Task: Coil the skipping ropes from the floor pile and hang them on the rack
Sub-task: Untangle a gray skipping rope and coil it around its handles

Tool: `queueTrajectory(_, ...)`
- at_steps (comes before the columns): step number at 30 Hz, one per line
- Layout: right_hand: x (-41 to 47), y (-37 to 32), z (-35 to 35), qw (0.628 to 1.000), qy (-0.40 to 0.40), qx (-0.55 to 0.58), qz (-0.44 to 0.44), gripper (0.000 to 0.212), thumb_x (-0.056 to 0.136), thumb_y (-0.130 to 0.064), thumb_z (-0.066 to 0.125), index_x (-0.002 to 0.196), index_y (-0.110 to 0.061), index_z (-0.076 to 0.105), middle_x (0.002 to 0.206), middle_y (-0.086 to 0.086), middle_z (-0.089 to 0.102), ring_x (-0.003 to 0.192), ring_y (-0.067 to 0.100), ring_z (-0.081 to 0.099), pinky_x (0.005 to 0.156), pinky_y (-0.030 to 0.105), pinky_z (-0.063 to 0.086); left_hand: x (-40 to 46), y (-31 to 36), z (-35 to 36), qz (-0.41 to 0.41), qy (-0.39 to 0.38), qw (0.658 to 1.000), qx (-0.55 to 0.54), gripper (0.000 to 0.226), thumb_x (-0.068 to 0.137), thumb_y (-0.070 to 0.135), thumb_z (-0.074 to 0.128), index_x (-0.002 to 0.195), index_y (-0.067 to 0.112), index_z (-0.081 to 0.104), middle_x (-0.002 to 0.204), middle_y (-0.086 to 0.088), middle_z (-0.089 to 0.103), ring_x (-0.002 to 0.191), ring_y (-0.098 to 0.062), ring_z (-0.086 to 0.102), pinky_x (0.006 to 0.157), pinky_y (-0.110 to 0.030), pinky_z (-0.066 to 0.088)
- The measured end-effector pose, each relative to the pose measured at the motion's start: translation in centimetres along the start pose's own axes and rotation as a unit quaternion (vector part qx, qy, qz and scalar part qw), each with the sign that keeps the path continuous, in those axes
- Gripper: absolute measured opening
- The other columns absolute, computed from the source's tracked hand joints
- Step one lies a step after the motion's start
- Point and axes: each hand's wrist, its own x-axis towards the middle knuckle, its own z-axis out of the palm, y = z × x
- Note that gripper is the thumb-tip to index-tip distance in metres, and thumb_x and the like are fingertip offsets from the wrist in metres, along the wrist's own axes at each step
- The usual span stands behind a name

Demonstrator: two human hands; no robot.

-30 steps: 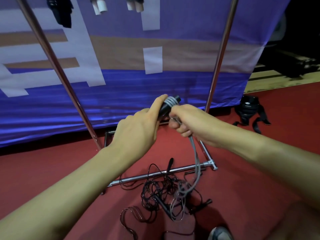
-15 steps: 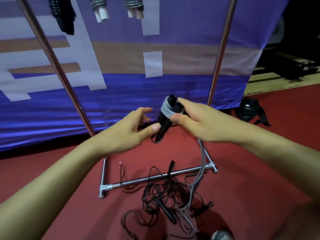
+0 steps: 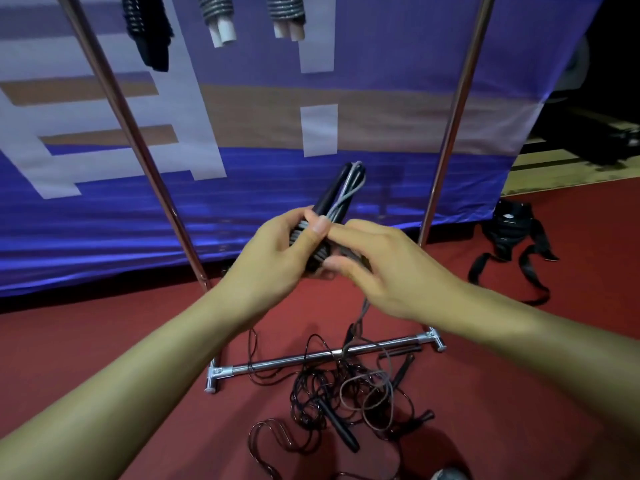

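Head camera: left hand (image 3: 273, 258) grips the black handles, now tilted upright, with grey skipping rope (image 3: 346, 192) wound round them, while right hand (image 3: 384, 271), moved lower since a moment ago, pinches the trailing cord. Coiling looks unfinished; slack runs to the floor pile (image 3: 349, 396) beside the rack (image 3: 311, 358).

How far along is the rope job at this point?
Done: three coiled ropes hang on the rack. In hand: the left hand grips a grey rope's handles while the right hand winds its cord. Left: its tail trails into the floor pile, still tangled.
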Motion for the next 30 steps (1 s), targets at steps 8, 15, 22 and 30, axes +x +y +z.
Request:
queueTrajectory(8,-1.1,-0.6,-0.8,0.966,0.025,0.237,0.102,0.030,0.105,-0.011,0.053,0.114,-0.024,0.028,0.076,0.003,0.066,0.051,0.012,0.050,0.057,0.023,0.044,-0.1,1.3,-1.2,0.051,-0.016,0.997,0.064,0.024,0.105,0.024,0.053,0.125,0.013,0.061,0.099,-0.008,0.074,0.091,-0.032,0.072,0.083,-0.045,0.059)
queueTrajectory(15,-2.0,2.5,-1.0,0.908,-0.134,0.354,0.182,0.030,0.103,-0.042,0.044,0.099,-0.016,0.056,0.058,-0.005,0.046,0.048,0.008,0.032,0.049,0.020,0.030,-0.1,1.8,-2.1,0.017,0.000,0.999,-0.029,0.015,0.108,0.012,0.044,0.112,0.005,0.058,0.094,-0.010,0.075,0.070,-0.023,0.059,0.062,-0.038,0.045)
queueTrajectory(22,-2.0,5.6,-2.2,0.873,-0.288,0.298,0.257,0.031,0.095,-0.045,0.062,0.076,-0.021,0.071,0.057,0.000,0.046,0.053,0.013,0.036,0.054,0.027,0.027,-1.1,1.4,-2.1,-0.021,-0.192,0.981,0.018,0.029,0.099,0.032,0.059,0.102,0.004,0.057,0.068,0.000,0.061,0.061,-0.012,0.051,0.055,-0.018,0.041)
queueTrajectory(30,0.2,3.9,-3.9,0.960,-0.241,0.018,0.142,0.033,0.096,-0.051,0.065,0.082,-0.023,0.074,0.060,0.001,0.056,0.056,0.017,0.044,0.057,0.035,0.039,-0.5,-0.1,-1.0,-0.101,-0.320,0.931,0.144,0.024,0.095,0.028,0.072,0.108,0.010,0.061,0.069,-0.006,0.062,0.060,-0.016,0.053,0.054,-0.027,0.045)
